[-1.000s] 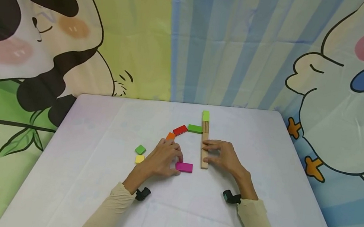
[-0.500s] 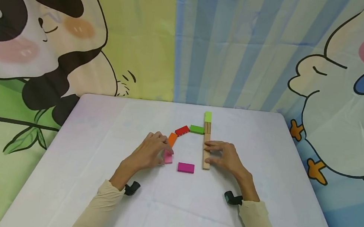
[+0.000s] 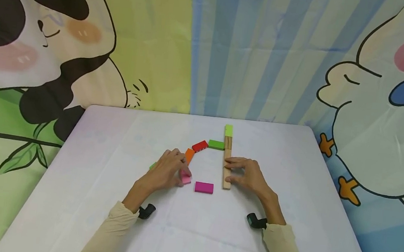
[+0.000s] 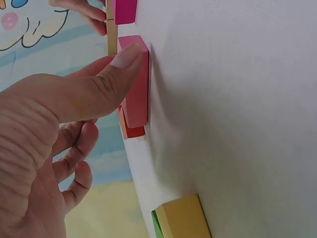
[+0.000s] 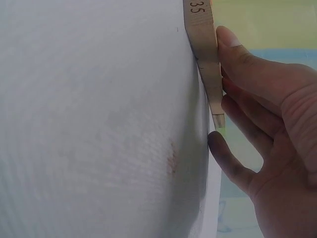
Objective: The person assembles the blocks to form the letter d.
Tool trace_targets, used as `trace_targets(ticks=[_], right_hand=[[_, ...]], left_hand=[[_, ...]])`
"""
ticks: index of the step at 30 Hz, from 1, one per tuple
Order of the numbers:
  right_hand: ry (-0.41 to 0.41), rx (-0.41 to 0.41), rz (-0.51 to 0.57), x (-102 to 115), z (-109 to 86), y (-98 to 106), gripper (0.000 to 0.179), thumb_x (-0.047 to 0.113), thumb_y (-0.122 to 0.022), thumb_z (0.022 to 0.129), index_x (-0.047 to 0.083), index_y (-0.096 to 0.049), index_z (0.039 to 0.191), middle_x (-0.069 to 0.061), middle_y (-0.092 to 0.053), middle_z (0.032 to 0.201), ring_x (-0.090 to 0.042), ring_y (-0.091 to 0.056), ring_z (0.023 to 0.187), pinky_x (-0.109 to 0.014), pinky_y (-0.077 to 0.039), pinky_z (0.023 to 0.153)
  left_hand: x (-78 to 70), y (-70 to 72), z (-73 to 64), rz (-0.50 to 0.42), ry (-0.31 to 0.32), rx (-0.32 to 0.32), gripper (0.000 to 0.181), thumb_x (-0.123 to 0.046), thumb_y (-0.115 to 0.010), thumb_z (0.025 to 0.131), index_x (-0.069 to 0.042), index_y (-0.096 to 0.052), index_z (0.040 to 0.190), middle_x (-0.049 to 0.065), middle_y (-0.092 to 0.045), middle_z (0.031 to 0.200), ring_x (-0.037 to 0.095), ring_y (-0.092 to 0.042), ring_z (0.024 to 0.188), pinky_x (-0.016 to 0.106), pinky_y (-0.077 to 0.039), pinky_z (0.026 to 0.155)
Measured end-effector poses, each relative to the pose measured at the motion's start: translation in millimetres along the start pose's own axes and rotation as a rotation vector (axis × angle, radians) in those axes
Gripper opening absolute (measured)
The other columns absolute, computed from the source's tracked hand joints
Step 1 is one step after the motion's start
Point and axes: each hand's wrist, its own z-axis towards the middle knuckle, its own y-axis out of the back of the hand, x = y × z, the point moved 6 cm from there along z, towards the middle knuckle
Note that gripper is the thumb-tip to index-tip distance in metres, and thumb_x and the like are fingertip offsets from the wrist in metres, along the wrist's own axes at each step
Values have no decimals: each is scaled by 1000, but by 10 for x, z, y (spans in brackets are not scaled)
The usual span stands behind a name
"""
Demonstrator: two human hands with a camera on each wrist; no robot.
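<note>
My left hand pinches a pink block between thumb and fingers, at the lower end of an orange block. In the left wrist view the thumb lies across the pink block, close to the tabletop. My right hand touches a straight row of plain wooden blocks with thumb and fingertips. The right wrist view shows the thumb against a wooden block marked 35. A magenta block lies between the hands.
A red block and a green block curve from the orange one to the wooden row, which a light-green block tops. Left of my left hand are a yellow block and a small green block, partly hidden.
My left hand has moved left, away from the magenta block, and the pink block now shows in its fingers. My right hand has stayed on the wooden row.
</note>
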Motion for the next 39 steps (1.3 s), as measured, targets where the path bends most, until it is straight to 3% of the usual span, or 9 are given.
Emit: trace_targets(ticks=[13, 29, 35, 39], right_hand=[[25, -1, -13, 62, 16, -10, 47, 13, -99, 76, 4, -84, 120, -9, -77, 138, -36, -67, 139, -58, -50, 117], [2, 0, -16, 70, 13, -4, 47, 14, -100, 76, 6, -85, 119, -7, -77, 139, -35, -67, 139, -58, -50, 117], [3, 2, -14, 53, 6, 3, 46, 14, -99, 77, 6, -84, 120, -8, -77, 140, -35, -66, 140, -58, -50, 118], [-1, -5, -9, 46, -12, 8, 46, 13, -100, 76, 5, -84, 119, -8, -77, 139, -37, -66, 140, -60, -50, 117]], left_hand=[[-60, -32, 41, 24, -11, -4, 31, -35, -103, 76, -29, -88, 103, -8, -66, 99, 13, -50, 104, 36, -38, 93], [-82, -61, 60, -4, -21, -29, 37, -33, -104, 73, -27, -87, 106, -7, -69, 101, 13, -51, 103, 36, -38, 93], [30, 113, 37, -55, 21, -78, 37, -23, -99, 81, -21, -85, 115, 0, -75, 109, 19, -55, 107, 40, -40, 92], [171, 238, 80, -14, 74, -141, 39, -11, -93, 87, -16, -82, 124, 4, -77, 120, 24, -58, 112, 43, -45, 96]])
